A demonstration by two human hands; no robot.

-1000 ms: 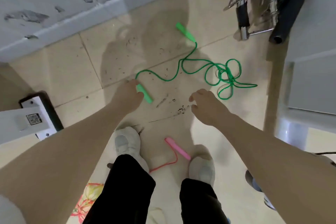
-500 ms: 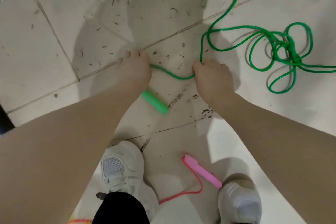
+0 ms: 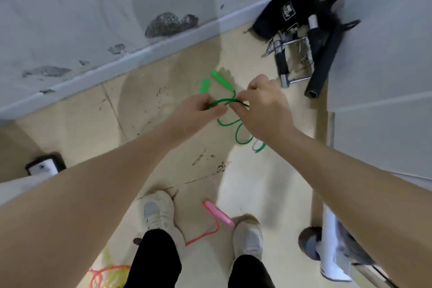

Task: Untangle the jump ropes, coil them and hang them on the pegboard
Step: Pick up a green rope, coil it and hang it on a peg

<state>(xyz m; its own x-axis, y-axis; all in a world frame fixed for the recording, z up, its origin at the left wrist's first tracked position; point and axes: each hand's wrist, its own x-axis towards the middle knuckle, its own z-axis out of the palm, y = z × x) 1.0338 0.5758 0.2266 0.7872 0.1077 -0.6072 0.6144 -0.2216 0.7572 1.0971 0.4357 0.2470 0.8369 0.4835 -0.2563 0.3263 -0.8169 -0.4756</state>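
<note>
Thin green plastic jump rope [image 3: 228, 100] is held above the tiled floor [image 3: 74, 128], left hand [image 3: 198, 110] and right hand [image 3: 261, 105] both pinching its cord close together, loops dangling below. Likely light, limp and slick; best gripped at the two green handles [image 3: 218, 78] or beside the tangle.

We see the green jump rope [image 3: 228, 101] raised off the floor, its two green handles [image 3: 211, 82] side by side at the far end, loops dangling below. The pink jump rope [image 3: 217, 214] lies near, on the floor.
</note>
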